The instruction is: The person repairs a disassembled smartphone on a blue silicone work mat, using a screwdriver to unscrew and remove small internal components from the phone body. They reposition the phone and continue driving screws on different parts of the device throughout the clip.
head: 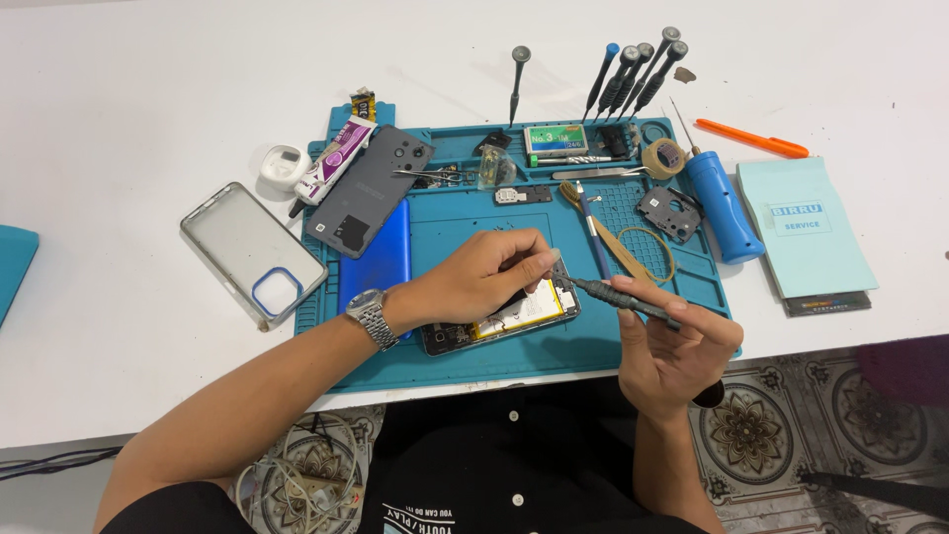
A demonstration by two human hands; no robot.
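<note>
Your left hand [484,277] pressed flat on the opened phone [504,321], which lay crosswise; your right hand [672,341] pinched the screwdriver [618,297], tip pointing left toward it.

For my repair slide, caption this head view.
Left hand steadies an opened phone while right hand angles a screwdriver.
</note>
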